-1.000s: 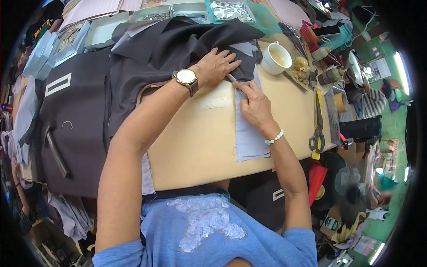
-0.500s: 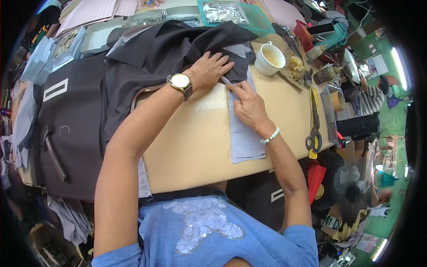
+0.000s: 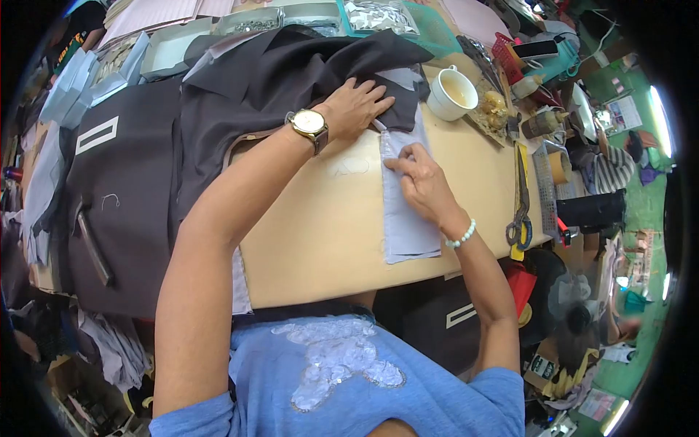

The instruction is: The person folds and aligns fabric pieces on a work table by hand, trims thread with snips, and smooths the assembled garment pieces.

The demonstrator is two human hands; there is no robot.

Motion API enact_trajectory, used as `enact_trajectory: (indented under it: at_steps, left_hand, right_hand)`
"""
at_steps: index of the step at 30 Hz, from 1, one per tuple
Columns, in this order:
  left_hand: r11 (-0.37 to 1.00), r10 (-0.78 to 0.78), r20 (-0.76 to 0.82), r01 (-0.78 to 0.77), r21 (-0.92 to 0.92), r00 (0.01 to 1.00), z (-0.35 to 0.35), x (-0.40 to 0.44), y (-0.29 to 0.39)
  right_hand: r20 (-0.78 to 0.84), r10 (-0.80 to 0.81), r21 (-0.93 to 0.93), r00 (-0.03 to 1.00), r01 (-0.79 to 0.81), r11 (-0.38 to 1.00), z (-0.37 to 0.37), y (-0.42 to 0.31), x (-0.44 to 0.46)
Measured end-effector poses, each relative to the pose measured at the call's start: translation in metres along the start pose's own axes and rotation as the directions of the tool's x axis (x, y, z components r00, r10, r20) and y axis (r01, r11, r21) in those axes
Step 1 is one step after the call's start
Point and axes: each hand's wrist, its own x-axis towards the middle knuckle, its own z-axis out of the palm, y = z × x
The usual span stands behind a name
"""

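1. The light grey cloth strip (image 3: 409,233) lies on the table (image 3: 313,255), in front of me and somewhat to my right. Its long axis runs from the dark cloth (image 3: 255,87) down toward me.
2. My right hand (image 3: 424,182) is the nearer one to this strip: it is over its right part, while the left hand (image 3: 355,109) is beyond the strip's upper end, to the left.
3. The left hand is open, palm down, with the fingers a little spread; it rests upon the dark cloth and grasps nothing that I can see.
4. The right hand has the index finger stretched toward the strip's left edge, and the other fingers are curled. If they close on something, I cannot tell.
5. The two hands are apart, but near each other.
6. The white cup (image 3: 450,98) stands just beside the strip's upper part, on the right.
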Motion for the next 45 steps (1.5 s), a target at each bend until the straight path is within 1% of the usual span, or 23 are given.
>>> enact_trajectory:
  at_steps: [2, 5, 8, 11, 14, 20, 23, 29, 32, 33, 36, 39, 42, 45]
  left_hand:
    - [1.0, 0.008, -0.008, -0.007, 0.017, 1.0, 0.002, 0.0, -0.001]
    - [1.0, 0.011, -0.023, -0.01, 0.024, 1.0, 0.004, 0.0, -0.002]
    - [1.0, 0.0, 0.012, 0.0, 0.008, 1.0, 0.002, 0.001, 0.0]
    - [1.0, 0.004, 0.019, -0.004, 0.009, 1.0, 0.001, 0.001, -0.001]
    - [1.0, 0.003, 0.033, -0.003, 0.015, 0.999, 0.0, 0.001, 0.0]
    - [1.0, 0.001, 0.032, -0.002, 0.014, 0.999, -0.002, 0.001, 0.0]
    - [1.0, -0.003, 0.03, 0.002, 0.017, 1.0, 0.0, 0.002, 0.0]
    - [0.999, -0.027, 0.081, 0.024, 0.034, 0.996, -0.005, 0.001, 0.002]
    - [0.999, -0.03, 0.084, 0.027, 0.033, 0.996, -0.004, 0.003, 0.003]
    - [0.999, -0.028, 0.078, 0.025, 0.035, 0.997, -0.003, 0.003, 0.003]
    - [0.999, -0.028, 0.07, 0.025, 0.041, 0.997, -0.001, 0.003, 0.001]
    - [0.999, -0.02, 0.072, 0.017, 0.036, 0.997, -0.003, 0.004, 0.002]
    - [0.999, -0.021, 0.072, 0.018, 0.044, 0.997, -0.002, 0.002, 0.001]
    - [0.999, -0.02, 0.09, 0.016, 0.045, 0.996, -0.005, 0.005, 0.001]
  right_hand:
    - [0.011, 0.008, 0.031, 1.0, -0.008, 0.999, -0.001, -0.008, -0.011]
    - [0.044, -0.033, 0.118, 0.998, 0.028, 0.993, -0.006, -0.005, -0.016]
    - [0.002, 0.095, 0.146, 0.995, -0.094, 0.985, -0.007, -0.001, 0.001]
    - [-0.034, 0.076, 0.01, 0.996, -0.076, 0.997, 0.003, 0.004, 0.015]
    - [0.002, 0.075, -0.072, 0.997, -0.075, 0.995, 0.004, 0.001, 0.016]
    - [0.022, 0.013, -0.066, 1.0, -0.011, 0.998, 0.003, -0.008, -0.017]
    - [0.032, -0.056, -0.115, 0.998, 0.06, 0.992, -0.001, -0.022, -0.036]
    - [0.058, -0.162, -0.252, 0.985, 0.171, 0.952, -0.001, -0.038, -0.08]
    - [0.079, -0.19, -0.295, 0.979, 0.205, 0.933, -0.003, -0.049, -0.105]
    - [0.112, -0.18, -0.315, 0.977, 0.207, 0.926, -0.005, -0.055, -0.113]
    - [0.11, -0.197, -0.23, 0.974, 0.218, 0.948, -0.013, -0.064, -0.122]
    - [0.07, -0.097, 0.048, 0.993, 0.094, 0.994, -0.016, -0.054, -0.109]
    - [-0.059, 0.042, 0.02, 0.997, -0.041, 0.999, -0.011, -0.049, -0.077]
    - [0.018, 0.058, -0.116, 0.998, -0.056, 0.992, -0.004, -0.038, -0.059]
